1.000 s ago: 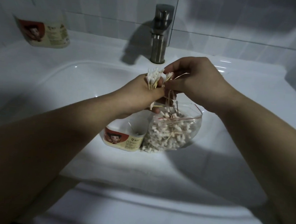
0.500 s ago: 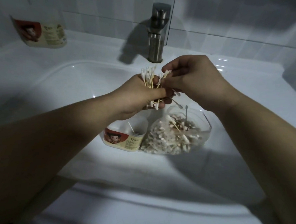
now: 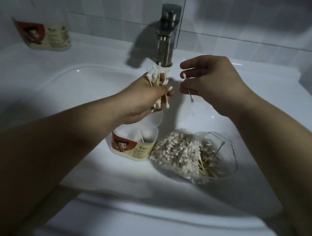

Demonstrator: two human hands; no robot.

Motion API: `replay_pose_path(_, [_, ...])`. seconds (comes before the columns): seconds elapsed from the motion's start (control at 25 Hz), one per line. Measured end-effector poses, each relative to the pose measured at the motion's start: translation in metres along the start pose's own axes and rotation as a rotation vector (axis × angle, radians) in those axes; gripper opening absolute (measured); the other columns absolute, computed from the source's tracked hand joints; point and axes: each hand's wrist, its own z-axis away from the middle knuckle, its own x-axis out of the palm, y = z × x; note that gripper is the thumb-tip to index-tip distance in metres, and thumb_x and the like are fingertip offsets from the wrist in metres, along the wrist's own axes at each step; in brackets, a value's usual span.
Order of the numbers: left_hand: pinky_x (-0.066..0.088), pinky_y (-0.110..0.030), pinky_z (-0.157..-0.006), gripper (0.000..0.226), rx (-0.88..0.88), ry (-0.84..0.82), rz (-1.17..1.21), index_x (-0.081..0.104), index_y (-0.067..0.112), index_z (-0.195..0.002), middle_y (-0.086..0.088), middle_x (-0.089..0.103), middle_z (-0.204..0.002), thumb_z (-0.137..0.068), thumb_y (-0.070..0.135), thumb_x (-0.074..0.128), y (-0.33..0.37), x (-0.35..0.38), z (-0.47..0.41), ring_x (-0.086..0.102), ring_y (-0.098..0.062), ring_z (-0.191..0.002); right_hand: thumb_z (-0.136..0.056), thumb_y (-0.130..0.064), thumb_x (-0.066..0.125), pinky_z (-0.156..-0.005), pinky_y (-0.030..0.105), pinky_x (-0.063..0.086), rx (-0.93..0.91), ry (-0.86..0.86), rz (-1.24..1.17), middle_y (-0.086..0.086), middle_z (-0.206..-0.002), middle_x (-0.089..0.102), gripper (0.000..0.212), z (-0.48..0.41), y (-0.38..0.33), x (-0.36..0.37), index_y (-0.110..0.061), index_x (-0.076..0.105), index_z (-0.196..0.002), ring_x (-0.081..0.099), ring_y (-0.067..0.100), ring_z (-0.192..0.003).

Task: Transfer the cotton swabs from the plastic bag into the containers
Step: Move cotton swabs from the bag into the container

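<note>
- White wall tiles and a brushed-metal faucet [image 3: 166,45] back the glossy white ceramic sink [image 3: 111,179], all in dim light.
- Left hand [image 3: 143,99] is clenched round an upright bundle of white-tipped, wooden-stemmed cotton swabs [image 3: 157,76], above the open white plastic container with a red cartoon label [image 3: 131,147].
- Right hand [image 3: 212,81], pressed against that bundle half a second ago, is now apart from it, its fingers pinching two stray swabs [image 3: 190,97].
- Clear plastic bag [image 3: 194,156] lies slumped in the basin right beside the container and looks mostly full.
- Only a swab or so shows inside the container. The bundle seems tidied and ready to drop in, with most of the transfer still ahead.
- A second labelled container [image 3: 45,36] waits on the ledge, back left.
</note>
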Motion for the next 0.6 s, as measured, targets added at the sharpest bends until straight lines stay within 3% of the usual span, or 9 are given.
replay_pose_path(0.08, [0.045,-0.025,-0.057,0.007,-0.018,0.032,0.027,0.052,0.013,-0.110,-0.001,0.063,-0.078,-0.105,0.009,0.049,0.000,0.000,-0.002,0.055,-0.011,-0.064,-0.085,0.018,0.065,-0.080,0.040,0.064,0.018,-0.016,-0.072,0.018,-0.095,0.069,0.035,0.000,0.000,0.001,-0.009,0.070,-0.107,0.075,0.031,-0.081])
replay_pose_path(0.2, [0.041,-0.026,-0.060,0.016,-0.015,0.078,0.095,0.055,0.016,-0.094,0.002,0.056,-0.069,-0.107,0.016,0.048,0.004,0.000,-0.001,0.048,-0.009,-0.057,-0.089,0.014,0.065,-0.080,0.044,0.064,0.036,-0.025,-0.161,0.015,-0.085,0.065,0.024,0.003,-0.001,0.006,0.000,0.069,-0.109,0.074,0.030,-0.078])
replay_pose_path(0.32, [0.042,-0.024,-0.059,0.016,0.037,0.088,0.103,0.059,0.016,-0.093,0.004,0.050,-0.065,-0.107,0.020,0.052,0.008,0.001,0.000,0.046,-0.007,-0.054,-0.090,0.004,0.070,-0.081,0.046,0.064,0.042,-0.011,-0.190,0.018,-0.085,0.071,0.014,0.004,-0.003,0.007,0.001,0.070,-0.103,0.076,0.036,-0.085])
replay_pose_path(0.4, [0.049,-0.026,-0.063,0.020,0.034,0.079,0.057,0.061,0.013,-0.093,0.001,0.062,-0.070,-0.107,0.022,0.050,0.008,0.000,0.001,0.058,-0.010,-0.060,-0.090,-0.004,0.073,-0.080,0.044,0.064,0.017,-0.004,-0.148,0.015,-0.088,0.076,0.011,0.004,-0.005,0.007,-0.003,0.073,-0.102,0.077,0.031,-0.085])
replay_pose_path(0.52, [0.059,-0.031,-0.070,0.024,-0.008,-0.006,0.065,0.065,0.010,-0.109,-0.006,0.076,-0.085,-0.109,0.023,0.045,0.008,0.001,0.006,0.073,-0.017,-0.076,-0.088,-0.014,0.077,-0.075,0.033,0.064,-0.059,0.017,0.001,-0.002,-0.087,0.078,0.006,0.006,-0.003,0.008,-0.015,0.077,-0.094,0.075,0.014,-0.083])
replay_pose_path(0.6, [0.059,-0.030,-0.064,0.022,-0.032,-0.030,0.084,0.064,0.010,-0.103,-0.004,0.072,-0.076,-0.109,0.023,0.047,0.008,0.003,0.008,0.068,-0.014,-0.066,-0.087,-0.022,0.078,-0.075,0.032,0.063,-0.098,0.040,0.111,-0.011,-0.086,0.077,0.006,0.004,0.003,0.010,-0.023,0.079,-0.093,0.074,0.009,-0.082])
